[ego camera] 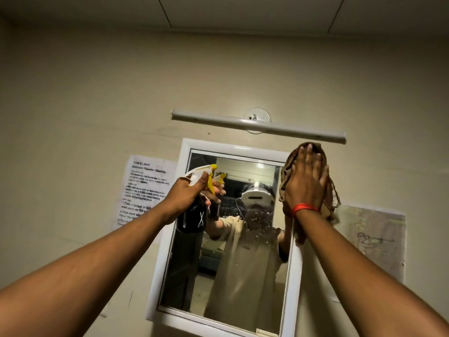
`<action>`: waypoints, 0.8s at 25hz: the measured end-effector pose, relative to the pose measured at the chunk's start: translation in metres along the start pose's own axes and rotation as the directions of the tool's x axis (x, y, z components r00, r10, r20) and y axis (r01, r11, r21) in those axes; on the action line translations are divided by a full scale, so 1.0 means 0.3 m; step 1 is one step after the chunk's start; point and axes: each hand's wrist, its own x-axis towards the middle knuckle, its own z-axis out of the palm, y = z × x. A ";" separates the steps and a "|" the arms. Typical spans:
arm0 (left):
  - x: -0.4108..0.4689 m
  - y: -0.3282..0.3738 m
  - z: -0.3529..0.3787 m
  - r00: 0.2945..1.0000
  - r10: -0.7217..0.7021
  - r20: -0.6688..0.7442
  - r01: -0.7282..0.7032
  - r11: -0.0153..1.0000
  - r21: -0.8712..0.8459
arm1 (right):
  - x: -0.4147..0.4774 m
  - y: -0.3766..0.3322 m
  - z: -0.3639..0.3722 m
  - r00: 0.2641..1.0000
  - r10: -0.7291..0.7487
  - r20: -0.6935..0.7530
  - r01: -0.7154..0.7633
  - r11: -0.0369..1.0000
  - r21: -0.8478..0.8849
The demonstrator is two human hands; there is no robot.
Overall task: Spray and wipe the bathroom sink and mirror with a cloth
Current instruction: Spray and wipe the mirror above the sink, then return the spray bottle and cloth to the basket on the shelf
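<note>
A white-framed mirror (233, 276) hangs on the beige wall, with water droplets on its upper middle. My left hand (187, 193) grips a black spray bottle (192, 220) with a white and yellow trigger head, held up at the mirror's upper left corner, nozzle pointing at the glass. My right hand (306, 181) presses flat on a brown cloth (286, 171) against the mirror's upper right corner and frame; a red band circles that wrist. The sink is out of view.
A white tube light (257, 125) is fixed just above the mirror. A printed instruction sheet (143, 188) is stuck to the wall left of the mirror, and a paper with a drawing (374, 239) to its right.
</note>
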 end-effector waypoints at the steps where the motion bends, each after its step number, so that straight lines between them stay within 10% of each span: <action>1: 0.014 -0.002 -0.020 0.999 -0.004 -0.045 0.004 1.000 -0.001 | 0.002 -0.006 0.005 1.000 -0.029 -0.003 0.029 0.999 -0.016; 14: -0.062 -0.034 -0.686 0.958 0.048 -0.284 -0.013 0.992 0.127 | -0.002 -0.913 0.221 0.887 -0.452 0.096 0.413 0.869 0.273; 17: -0.155 -0.026 -1.009 0.926 0.062 -0.373 0.037 0.967 0.252 | -0.094 -1.239 0.251 0.955 -0.295 0.037 0.224 0.795 0.563; 20: -0.203 0.020 -1.294 0.916 0.073 -0.394 0.076 0.933 0.352 | -0.234 -1.531 0.394 0.944 0.092 0.316 -0.320 0.478 0.818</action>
